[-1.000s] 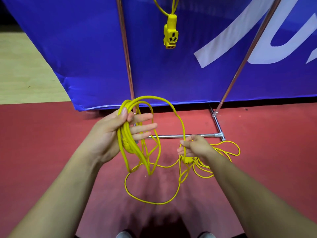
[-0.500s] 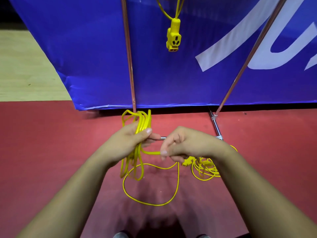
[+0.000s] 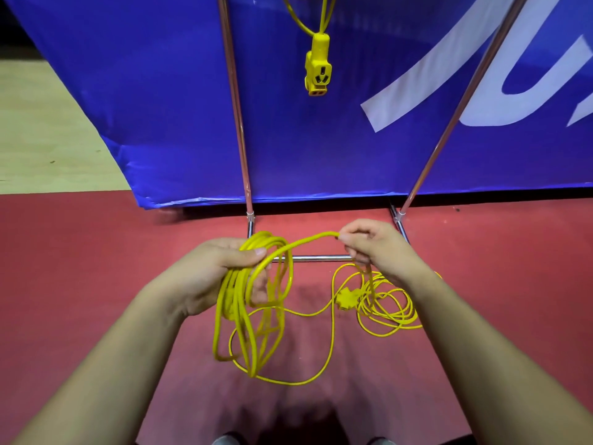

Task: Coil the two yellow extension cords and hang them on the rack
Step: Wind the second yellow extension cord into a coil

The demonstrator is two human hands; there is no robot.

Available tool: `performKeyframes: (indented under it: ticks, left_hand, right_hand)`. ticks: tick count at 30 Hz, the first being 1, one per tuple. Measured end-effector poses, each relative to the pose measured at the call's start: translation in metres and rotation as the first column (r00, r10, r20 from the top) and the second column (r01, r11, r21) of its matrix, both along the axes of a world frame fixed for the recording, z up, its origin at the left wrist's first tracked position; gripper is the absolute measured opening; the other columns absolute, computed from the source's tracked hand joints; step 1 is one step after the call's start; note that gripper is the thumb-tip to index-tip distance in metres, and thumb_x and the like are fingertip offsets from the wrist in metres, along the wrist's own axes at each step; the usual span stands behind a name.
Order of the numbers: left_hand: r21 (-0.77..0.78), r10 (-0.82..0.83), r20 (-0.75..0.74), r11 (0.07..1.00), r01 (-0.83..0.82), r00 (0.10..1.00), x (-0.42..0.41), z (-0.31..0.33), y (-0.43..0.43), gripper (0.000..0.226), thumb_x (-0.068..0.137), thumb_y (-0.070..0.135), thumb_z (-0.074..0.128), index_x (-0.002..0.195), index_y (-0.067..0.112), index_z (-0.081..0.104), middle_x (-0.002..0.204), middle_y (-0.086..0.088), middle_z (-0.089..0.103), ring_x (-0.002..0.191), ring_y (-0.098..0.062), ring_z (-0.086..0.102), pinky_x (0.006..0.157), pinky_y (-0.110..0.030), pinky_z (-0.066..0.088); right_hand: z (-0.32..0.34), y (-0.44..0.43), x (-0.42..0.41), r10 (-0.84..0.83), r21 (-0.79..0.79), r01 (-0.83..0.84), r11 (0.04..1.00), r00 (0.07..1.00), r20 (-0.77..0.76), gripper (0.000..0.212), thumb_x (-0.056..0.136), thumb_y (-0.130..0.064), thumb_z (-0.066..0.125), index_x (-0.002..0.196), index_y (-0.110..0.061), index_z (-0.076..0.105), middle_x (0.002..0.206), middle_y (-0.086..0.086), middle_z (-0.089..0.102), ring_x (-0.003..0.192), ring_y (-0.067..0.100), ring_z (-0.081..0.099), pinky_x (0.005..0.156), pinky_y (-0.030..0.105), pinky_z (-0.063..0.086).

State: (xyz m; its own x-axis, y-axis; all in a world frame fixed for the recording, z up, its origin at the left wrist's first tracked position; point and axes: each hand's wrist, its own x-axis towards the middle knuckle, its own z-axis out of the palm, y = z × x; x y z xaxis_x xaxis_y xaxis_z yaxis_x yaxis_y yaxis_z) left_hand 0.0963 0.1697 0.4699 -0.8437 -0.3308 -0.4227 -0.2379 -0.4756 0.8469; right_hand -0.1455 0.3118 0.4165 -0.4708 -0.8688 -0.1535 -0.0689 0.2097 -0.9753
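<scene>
The left hand (image 3: 221, 271) grips a bunch of cord (image 3: 244, 316) loops, thumb on top. The right hand (image 3: 375, 248) pinches the same cord just beside it. The rest lies in a pile (image 3: 388, 311) on the red floor (image 3: 80, 268), by the rack (image 3: 317, 258) bottom bar. Another cord's socket (image 3: 317, 69) hangs above. Red floor spreads wide on the left. The white letters on the blue banner (image 3: 160, 107) are cut off.

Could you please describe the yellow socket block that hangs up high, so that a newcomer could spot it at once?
Find the blue banner behind the rack. Between the rack's two poles, near the top of the view, a socket block dangles on its cable. Unlike the other block, lying on the red floor, it hangs in the air.
</scene>
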Motion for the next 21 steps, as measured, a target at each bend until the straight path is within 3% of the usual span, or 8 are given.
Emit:
performKeyframes:
  ticks: [2, 5, 8, 10, 14, 18, 21]
  left_hand:
    - [0.001, -0.047, 0.049, 0.999, 0.047, 0.998, -0.001, -0.003, 0.004, 0.016, 0.081, 0.013, 0.057, 0.084, -0.002, 0.06, 0.069, -0.03, 0.065, 0.058, -0.038, 0.067, 0.053, -0.036, 0.056]
    - [-0.008, -0.038, 0.06, 0.999, 0.038, 0.997, -0.004, -0.004, 0.007, 0.021, 0.08, 0.015, 0.056, 0.087, -0.004, 0.059, 0.081, -0.035, 0.067, 0.068, -0.042, 0.07, 0.059, -0.038, 0.059]
    - [0.018, -0.011, 0.026, 1.0, 0.011, 1.0, -0.007, -0.004, 0.009, 0.023, 0.08, 0.017, 0.057, 0.089, -0.004, 0.06, 0.08, -0.033, 0.068, 0.065, -0.039, 0.07, 0.059, -0.039, 0.059]
    - [0.006, -0.035, 0.016, 0.999, 0.035, 0.999, -0.007, -0.005, 0.01, 0.022, 0.081, 0.018, 0.057, 0.088, -0.002, 0.061, 0.067, -0.022, 0.065, 0.054, -0.032, 0.065, 0.052, -0.034, 0.055]
    - [0.011, -0.028, -0.048, 1.0, 0.028, 0.998, -0.006, -0.006, 0.007, 0.016, 0.087, 0.019, 0.053, 0.078, 0.005, 0.054, 0.051, -0.001, 0.035, 0.039, -0.015, 0.035, 0.045, -0.024, 0.034]
    - [0.088, 0.098, -0.133, 0.992, -0.087, 0.986, -0.005, -0.007, 0.003, 0.017, 0.09, 0.017, 0.049, 0.074, 0.01, 0.052, 0.052, 0.002, 0.031, 0.038, -0.011, 0.032, 0.043, -0.025, 0.032]
    - [0.063, 0.139, -0.111, 0.989, -0.133, 0.984, -0.006, -0.009, 0.001, 0.015, 0.09, 0.016, 0.05, 0.076, 0.012, 0.048, 0.052, 0.002, 0.032, 0.038, -0.012, 0.033, 0.043, -0.024, 0.033]
  right_hand:
    - [0.011, -0.005, 0.006, -0.03, -0.046, 0.028, 0.999, 0.999, -0.026, 0.01, 0.09, -0.007, 0.064, 0.082, -0.012, 0.069, 0.055, 0.005, 0.049, 0.043, 0.01, 0.032, 0.048, 0.026, 0.025]
    - [0.035, -0.012, 0.025, 0.068, -0.06, -0.079, 0.995, 0.984, -0.165, 0.009, 0.089, -0.007, 0.066, 0.08, -0.008, 0.069, 0.051, -0.005, 0.049, 0.043, 0.003, 0.036, 0.044, 0.017, 0.03]
    - [0.052, -0.019, 0.052, 0.223, -0.009, -0.242, 0.97, 0.91, -0.349, 0.009, 0.086, -0.01, 0.069, 0.079, -0.009, 0.072, 0.048, -0.016, 0.053, 0.046, -0.002, 0.043, 0.05, 0.01, 0.032]
    - [0.056, -0.023, 0.069, 0.303, 0.023, -0.321, 0.947, 0.864, -0.401, 0.01, 0.086, -0.013, 0.07, 0.079, -0.006, 0.074, 0.048, -0.015, 0.052, 0.048, -0.002, 0.043, 0.051, 0.012, 0.03]
    - [0.052, -0.021, 0.073, 0.355, 0.045, -0.36, 0.932, 0.881, -0.314, 0.021, 0.088, -0.02, 0.07, 0.075, -0.005, 0.068, 0.048, -0.012, 0.047, 0.045, 0.0, 0.037, 0.046, 0.013, 0.029]
    - [0.027, -0.011, 0.041, 0.476, 0.272, -0.408, 0.871, 0.838, -0.266, 0.025, 0.093, -0.024, 0.064, 0.077, -0.005, 0.062, 0.059, -0.009, 0.048, 0.051, 0.003, 0.037, 0.049, 0.014, 0.03]
    - [0.005, -0.005, 0.025, 0.472, 0.307, -0.395, 0.866, 0.849, -0.24, 0.017, 0.093, -0.022, 0.063, 0.084, -0.008, 0.065, 0.065, -0.011, 0.053, 0.061, 0.003, 0.044, 0.06, 0.017, 0.035]
